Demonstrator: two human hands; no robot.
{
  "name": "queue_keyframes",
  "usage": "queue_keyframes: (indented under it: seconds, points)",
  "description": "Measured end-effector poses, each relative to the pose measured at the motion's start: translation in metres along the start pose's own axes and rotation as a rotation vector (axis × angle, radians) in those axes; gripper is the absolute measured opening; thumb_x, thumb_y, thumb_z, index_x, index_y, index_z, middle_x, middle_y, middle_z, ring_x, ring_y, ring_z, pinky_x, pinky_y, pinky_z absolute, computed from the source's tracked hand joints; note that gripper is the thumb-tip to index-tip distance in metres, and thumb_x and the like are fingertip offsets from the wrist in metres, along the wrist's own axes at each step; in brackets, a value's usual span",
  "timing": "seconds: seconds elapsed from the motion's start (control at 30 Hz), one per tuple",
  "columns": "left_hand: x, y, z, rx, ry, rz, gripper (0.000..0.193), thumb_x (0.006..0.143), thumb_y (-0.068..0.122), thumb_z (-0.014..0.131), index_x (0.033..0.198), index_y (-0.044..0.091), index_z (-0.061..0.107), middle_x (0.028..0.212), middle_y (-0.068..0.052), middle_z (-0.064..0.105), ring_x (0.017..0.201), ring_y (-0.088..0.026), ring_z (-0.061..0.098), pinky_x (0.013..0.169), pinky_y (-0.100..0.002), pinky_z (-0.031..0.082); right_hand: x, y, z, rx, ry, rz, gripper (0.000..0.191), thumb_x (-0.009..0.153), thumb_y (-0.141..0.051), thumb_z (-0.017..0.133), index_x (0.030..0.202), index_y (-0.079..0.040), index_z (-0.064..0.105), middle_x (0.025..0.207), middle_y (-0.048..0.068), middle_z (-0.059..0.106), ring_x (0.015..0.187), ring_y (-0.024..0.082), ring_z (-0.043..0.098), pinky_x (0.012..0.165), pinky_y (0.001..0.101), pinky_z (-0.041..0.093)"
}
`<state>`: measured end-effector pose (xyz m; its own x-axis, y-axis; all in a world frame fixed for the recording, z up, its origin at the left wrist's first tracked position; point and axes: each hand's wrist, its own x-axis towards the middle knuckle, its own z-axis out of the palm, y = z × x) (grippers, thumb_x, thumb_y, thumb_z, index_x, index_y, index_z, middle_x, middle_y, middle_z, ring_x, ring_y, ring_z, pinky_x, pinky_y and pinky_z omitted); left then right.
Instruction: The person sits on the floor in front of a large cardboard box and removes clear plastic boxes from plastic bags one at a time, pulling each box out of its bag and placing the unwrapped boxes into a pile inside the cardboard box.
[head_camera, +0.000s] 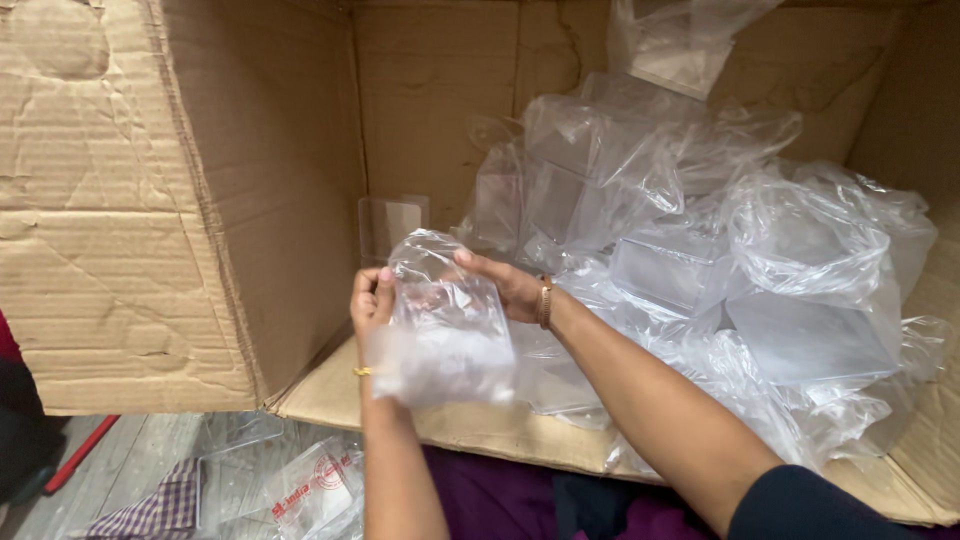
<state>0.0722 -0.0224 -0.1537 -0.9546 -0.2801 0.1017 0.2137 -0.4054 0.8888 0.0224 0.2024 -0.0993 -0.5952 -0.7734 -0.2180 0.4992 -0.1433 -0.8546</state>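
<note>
Both my hands hold one clear plastic bag (445, 335) with a clear box inside it, just inside the mouth of a big cardboard box (150, 200). My left hand (372, 300) pinches the bag's left edge. My right hand (505, 285) grips its upper right side, a bracelet on that wrist. Behind the bag lies a heap of similar bagged clear plastic boxes (720, 260) filling the carton's right half.
One bare clear plastic box (392, 222) stands against the carton's back wall. On the floor at lower left lie a clear lid with a red mark (315, 490), a checked cloth (160, 510) and a red stick (80, 452). Purple fabric (500, 495) covers my lap.
</note>
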Motion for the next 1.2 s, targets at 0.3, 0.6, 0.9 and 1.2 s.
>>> queue_keyframes:
  seconds: [0.3,0.6,0.9,1.2]
  points:
    - [0.026,-0.015,0.030,0.238,-0.230,-0.131,0.026,0.102,0.027,0.072,0.109,0.003,0.065,0.098,-0.004,0.066,0.087,-0.012,0.059,0.076,-0.027,0.052,-0.037,-0.044,0.062,-0.448,0.203,-0.075,0.051,0.084,-0.046,0.074,0.120,-0.011,0.071,0.115,0.004,0.073,0.108,0.015,0.066,0.095,0.0311,0.053]
    - [0.030,-0.017,-0.008,1.120,0.378,0.049,0.080,0.078,0.026,0.088,0.143,0.002,0.048,0.136,-0.027,0.056,0.126,-0.045,0.051,0.105,-0.052,0.040,-0.217,-0.231,-0.018,-1.690,1.227,0.250,0.063,0.101,-0.061,0.056,0.091,-0.003,0.076,0.071,0.015,0.067,0.059,0.023,0.063,0.056,0.0454,0.054]
    - [0.051,-0.035,-0.033,1.176,0.277,-0.055,0.095,0.077,0.034,0.088,0.150,-0.004,0.040,0.145,-0.031,0.050,0.134,-0.046,0.047,0.111,-0.047,0.039,-0.074,-0.188,-0.001,-1.635,0.747,-0.341,0.035,0.095,-0.036,0.067,0.118,-0.010,0.074,0.113,0.013,0.074,0.105,0.027,0.069,0.095,0.0442,0.052]
    - [0.048,-0.023,-0.015,0.901,0.258,-0.155,0.079,0.069,0.036,0.090,0.134,0.006,0.055,0.134,-0.018,0.066,0.124,-0.033,0.064,0.106,-0.041,0.050,0.154,-0.039,-0.018,-1.291,0.467,-0.144,0.096,0.080,-0.029,0.082,0.159,-0.010,0.031,0.123,0.032,0.062,0.105,0.044,0.063,0.084,0.0469,0.051]
